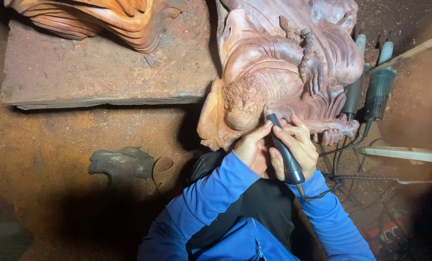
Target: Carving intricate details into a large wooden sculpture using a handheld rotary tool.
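A large reddish wooden carving with folds, beads and a rounded curly-textured part lies in front of me. My right hand grips a dark pen-shaped rotary tool, its tip touching the carving just right of the curly lump. My left hand rests against the tool's front end and the carving's lower edge, steadying it. Both sleeves are blue. A coiled cable runs from the tool's rear.
A thick dusty wooden slab lies at the left with another orange carving on it. Two power tools and cables lie right of the carving. A pale wooden strip sits at right. Sawdust covers the floor.
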